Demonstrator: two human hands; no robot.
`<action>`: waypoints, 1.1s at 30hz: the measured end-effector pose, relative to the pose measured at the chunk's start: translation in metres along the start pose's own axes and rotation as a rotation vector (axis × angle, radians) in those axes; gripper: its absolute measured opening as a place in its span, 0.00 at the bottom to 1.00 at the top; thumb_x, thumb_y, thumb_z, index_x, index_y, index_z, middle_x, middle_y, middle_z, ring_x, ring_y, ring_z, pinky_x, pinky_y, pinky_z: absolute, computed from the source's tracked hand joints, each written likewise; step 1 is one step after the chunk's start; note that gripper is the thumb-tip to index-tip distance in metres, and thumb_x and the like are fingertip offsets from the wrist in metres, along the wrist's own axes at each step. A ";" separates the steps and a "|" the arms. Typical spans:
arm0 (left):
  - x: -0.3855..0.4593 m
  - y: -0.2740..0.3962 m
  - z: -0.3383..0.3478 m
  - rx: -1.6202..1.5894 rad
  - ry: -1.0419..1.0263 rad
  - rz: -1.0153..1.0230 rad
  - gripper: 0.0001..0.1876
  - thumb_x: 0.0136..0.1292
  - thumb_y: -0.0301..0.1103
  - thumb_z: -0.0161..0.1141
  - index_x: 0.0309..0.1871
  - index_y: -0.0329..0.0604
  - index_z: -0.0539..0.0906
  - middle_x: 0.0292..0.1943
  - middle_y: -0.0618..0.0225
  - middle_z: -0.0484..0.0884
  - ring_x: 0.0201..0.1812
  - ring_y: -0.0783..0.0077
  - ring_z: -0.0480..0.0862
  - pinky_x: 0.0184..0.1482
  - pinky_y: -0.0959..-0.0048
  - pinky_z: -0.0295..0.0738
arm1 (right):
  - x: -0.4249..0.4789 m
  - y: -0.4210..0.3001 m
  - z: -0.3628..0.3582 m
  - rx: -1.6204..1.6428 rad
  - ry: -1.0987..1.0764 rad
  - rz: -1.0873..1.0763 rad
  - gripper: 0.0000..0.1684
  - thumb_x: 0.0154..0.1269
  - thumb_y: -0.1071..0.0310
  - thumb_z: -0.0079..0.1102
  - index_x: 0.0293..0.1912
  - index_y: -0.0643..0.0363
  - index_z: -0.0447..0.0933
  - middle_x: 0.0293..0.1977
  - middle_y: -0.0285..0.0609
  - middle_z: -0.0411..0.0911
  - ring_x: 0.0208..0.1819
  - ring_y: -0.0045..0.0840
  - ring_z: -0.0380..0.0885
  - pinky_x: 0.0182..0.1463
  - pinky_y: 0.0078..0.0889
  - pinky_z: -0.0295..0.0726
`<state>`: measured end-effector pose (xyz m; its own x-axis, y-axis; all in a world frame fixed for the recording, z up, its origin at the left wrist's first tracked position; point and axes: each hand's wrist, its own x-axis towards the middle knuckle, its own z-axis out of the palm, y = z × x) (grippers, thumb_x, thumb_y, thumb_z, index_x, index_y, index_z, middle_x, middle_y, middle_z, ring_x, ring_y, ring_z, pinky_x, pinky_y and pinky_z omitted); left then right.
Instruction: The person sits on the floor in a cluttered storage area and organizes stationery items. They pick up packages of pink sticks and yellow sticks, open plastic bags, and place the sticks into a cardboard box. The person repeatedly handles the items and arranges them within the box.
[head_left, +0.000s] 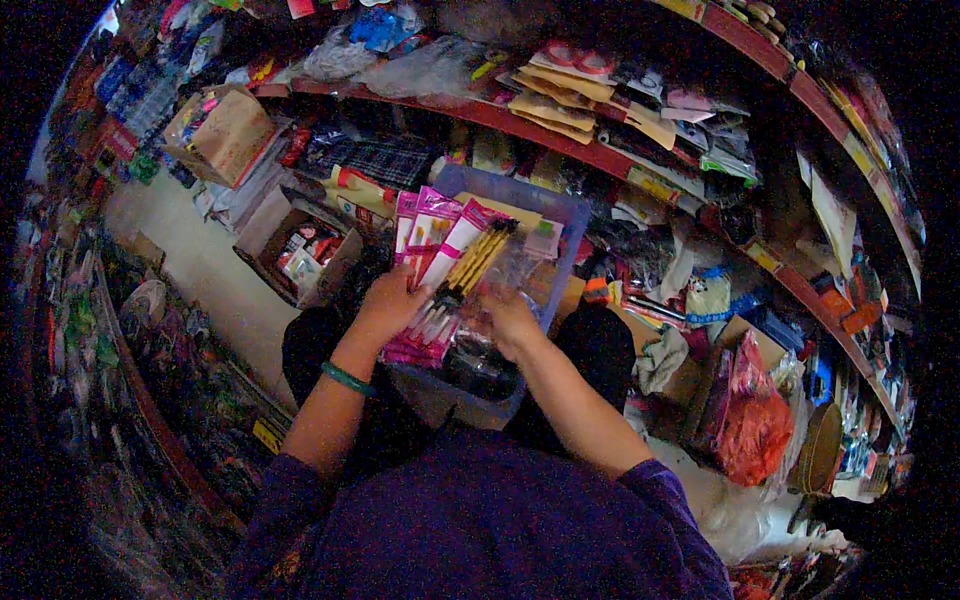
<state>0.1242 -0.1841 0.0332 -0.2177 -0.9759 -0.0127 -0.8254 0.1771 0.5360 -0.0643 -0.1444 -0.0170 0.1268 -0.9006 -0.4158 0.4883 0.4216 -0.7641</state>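
Observation:
My left hand (392, 300) grips several flat packets with pink and clear wrapping (435, 225), fanned upward past its fingers. One packet shows a row of thin yellow-handled sticks with dark tips (480, 259); they look like brushes. My right hand (506, 315) is at the right side of this packet, its fingers partly blurred and near clear plastic. What its fingers grip cannot be told. Both hands are above a translucent bluish plastic bin (574, 240) between my knees. Inside the bin lie a pale card with a green mark (543, 238) and dark packaged things.
An open cardboard box (262, 240) with small packages stands at left on the floor, beyond it a taller filled carton (225, 142). Packed shelves with a red edge (480, 116) curve across the front and right. A red plastic bag (754, 420) stands at right.

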 end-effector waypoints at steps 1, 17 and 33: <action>0.002 0.000 0.002 0.018 0.002 -0.014 0.20 0.55 0.43 0.58 0.44 0.35 0.76 0.39 0.48 0.79 0.40 0.52 0.80 0.43 0.65 0.74 | 0.001 -0.001 -0.003 0.009 -0.006 0.029 0.12 0.65 0.68 0.48 0.48 0.59 0.69 0.39 0.39 0.74 0.38 0.28 0.77 0.34 0.29 0.78; -0.008 -0.027 -0.002 -0.752 -0.339 -0.159 0.16 0.57 0.29 0.55 0.48 0.33 0.76 0.40 0.65 0.80 0.39 0.75 0.78 0.43 0.74 0.72 | -0.052 -0.048 0.003 0.038 0.158 0.021 0.10 0.57 0.67 0.61 0.39 0.54 0.72 0.20 0.27 0.64 0.18 0.13 0.62 0.16 0.17 0.59; -0.035 -0.015 -0.046 -0.811 -0.126 -0.085 0.16 0.60 0.28 0.55 0.52 0.36 0.73 0.44 0.70 0.78 0.43 0.78 0.75 0.49 0.74 0.70 | -0.065 -0.058 -0.004 0.036 0.079 0.025 0.12 0.58 0.73 0.58 0.44 0.55 0.73 0.24 0.27 0.71 0.16 0.09 0.60 0.16 0.13 0.57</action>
<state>0.1678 -0.1581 0.0647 -0.2681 -0.9518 -0.1492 -0.2199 -0.0903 0.9713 -0.1043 -0.1105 0.0526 0.0719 -0.8778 -0.4735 0.5167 0.4389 -0.7352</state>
